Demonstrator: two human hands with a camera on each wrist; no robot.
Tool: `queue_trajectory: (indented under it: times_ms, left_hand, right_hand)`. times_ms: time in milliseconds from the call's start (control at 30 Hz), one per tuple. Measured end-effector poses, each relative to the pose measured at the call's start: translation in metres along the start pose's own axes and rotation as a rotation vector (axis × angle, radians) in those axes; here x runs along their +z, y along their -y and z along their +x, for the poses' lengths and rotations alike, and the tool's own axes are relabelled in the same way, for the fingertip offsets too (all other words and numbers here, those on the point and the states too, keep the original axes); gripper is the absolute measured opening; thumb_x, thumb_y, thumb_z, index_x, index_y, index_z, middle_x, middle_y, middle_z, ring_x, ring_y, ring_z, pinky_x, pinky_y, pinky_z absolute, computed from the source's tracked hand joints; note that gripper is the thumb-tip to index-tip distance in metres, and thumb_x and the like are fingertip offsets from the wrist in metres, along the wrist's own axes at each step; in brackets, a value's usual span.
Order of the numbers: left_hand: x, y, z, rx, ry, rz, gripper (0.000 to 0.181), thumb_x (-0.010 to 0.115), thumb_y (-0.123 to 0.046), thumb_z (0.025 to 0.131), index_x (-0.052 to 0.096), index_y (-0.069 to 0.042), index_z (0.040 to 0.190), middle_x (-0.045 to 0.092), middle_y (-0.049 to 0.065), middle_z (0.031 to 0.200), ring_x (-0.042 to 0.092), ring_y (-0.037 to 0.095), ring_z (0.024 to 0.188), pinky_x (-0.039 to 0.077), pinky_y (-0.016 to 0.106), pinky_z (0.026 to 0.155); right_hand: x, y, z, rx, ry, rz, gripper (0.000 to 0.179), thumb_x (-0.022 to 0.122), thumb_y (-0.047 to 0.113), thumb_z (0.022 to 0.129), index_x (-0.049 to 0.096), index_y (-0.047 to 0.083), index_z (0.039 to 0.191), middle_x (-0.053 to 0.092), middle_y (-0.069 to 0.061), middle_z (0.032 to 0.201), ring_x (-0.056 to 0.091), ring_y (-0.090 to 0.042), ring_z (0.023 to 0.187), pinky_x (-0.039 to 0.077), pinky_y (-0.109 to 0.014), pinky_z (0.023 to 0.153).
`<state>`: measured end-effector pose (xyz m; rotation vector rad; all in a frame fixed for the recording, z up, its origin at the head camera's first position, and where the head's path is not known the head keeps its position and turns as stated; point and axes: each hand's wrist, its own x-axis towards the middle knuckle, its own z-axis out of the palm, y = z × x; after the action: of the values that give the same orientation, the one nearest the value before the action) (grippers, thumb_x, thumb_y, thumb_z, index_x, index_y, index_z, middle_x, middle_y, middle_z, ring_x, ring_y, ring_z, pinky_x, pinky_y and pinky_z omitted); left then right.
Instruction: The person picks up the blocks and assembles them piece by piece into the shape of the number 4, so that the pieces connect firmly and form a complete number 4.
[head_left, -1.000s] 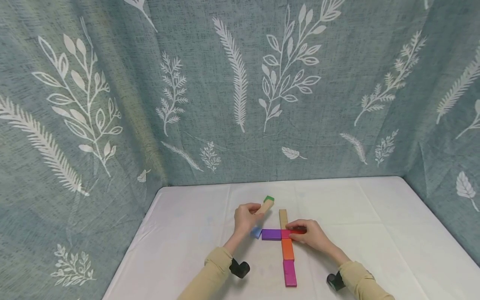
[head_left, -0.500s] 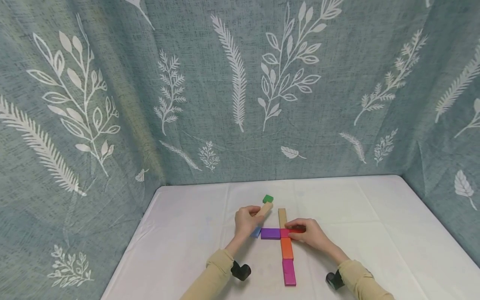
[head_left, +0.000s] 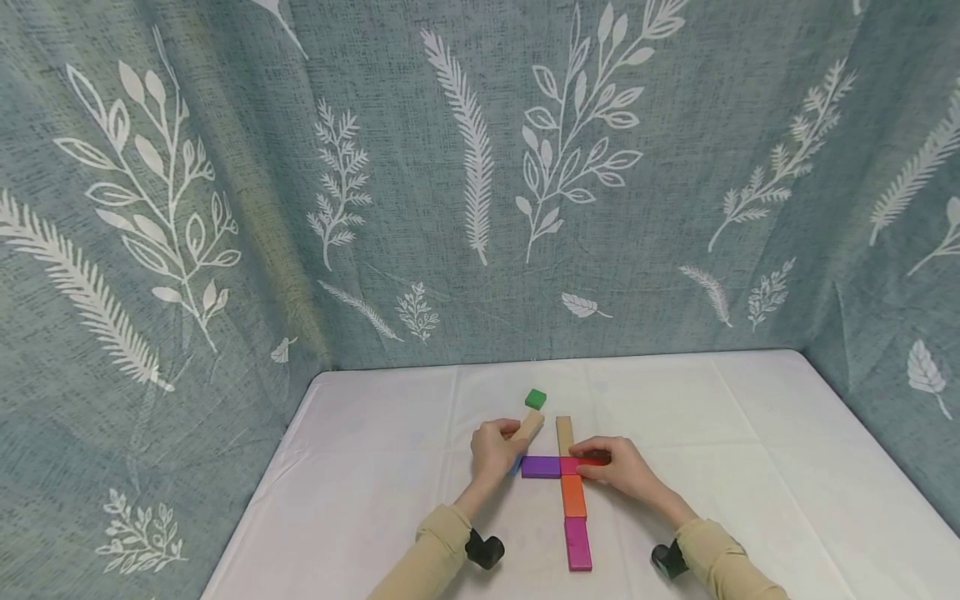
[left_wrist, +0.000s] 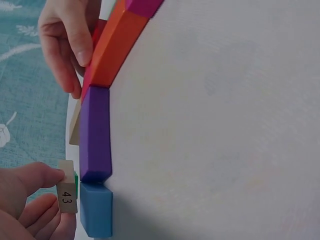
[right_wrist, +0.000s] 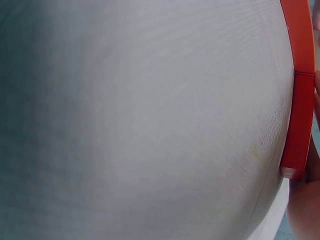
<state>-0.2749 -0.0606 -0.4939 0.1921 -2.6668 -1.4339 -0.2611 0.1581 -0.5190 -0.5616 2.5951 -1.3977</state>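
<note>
Between thumb and fingers my left hand [head_left: 491, 452] pinches a beige wooden block [head_left: 529, 427], its end marked 43 in the left wrist view. Just below it lies a light blue block [left_wrist: 98, 211], partly hidden by the hand in the head view. The blue block meets a purple block [head_left: 541, 467], which runs to a pinkish-red block [head_left: 569, 466] at the middle of a cross of blocks. My right hand [head_left: 621, 468] holds a red block [right_wrist: 300, 125] forming the cross's right arm; fingers cover much of it in the head view.
Another beige block [head_left: 565, 436] makes the cross's far arm. Toward me run an orange block [head_left: 573, 497] and a magenta block [head_left: 578, 545]. A green block [head_left: 536, 398] sits farther back on the white-covered table [head_left: 712, 408]. A patterned curtain [head_left: 480, 183] surrounds the back and sides.
My left hand has come slightly nearer and to the right with the beige block, drawing away from the green block and covering more of the blue one. My right hand stays put.
</note>
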Motion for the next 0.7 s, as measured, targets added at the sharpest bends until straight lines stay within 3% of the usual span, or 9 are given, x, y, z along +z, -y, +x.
queue_trajectory:
  times_ms: [200, 700]
  left_hand:
    - [0.0016, 0.0037, -0.0019, 0.014, -0.01, 0.012, 0.026, 0.076, -0.001, 0.068, 0.073, 0.002, 0.094, 0.074, 0.014, 0.086, 0.069, 0.02, 0.076, 0.056, 0.031, 0.068]
    - [0.0039, 0.0078, -0.0014, 0.117, -0.004, 0.106, 0.027, 0.073, 0.0, 0.065, 0.073, 0.002, 0.092, 0.073, 0.012, 0.082, 0.067, 0.02, 0.074, 0.053, 0.032, 0.066]
  right_hand:
    - [0.0005, -0.0008, 0.0001, -0.006, 0.0, -0.003, 0.029, 0.073, 0.018, 0.083, 0.07, 0.009, 0.111, 0.071, -0.006, 0.107, 0.063, -0.024, 0.099, 0.053, -0.022, 0.085]
    - [0.0008, -0.0028, 0.0004, -0.01, -0.002, 0.005, 0.029, 0.073, 0.019, 0.083, 0.07, 0.01, 0.111, 0.071, -0.005, 0.107, 0.063, -0.024, 0.099, 0.053, -0.022, 0.085]
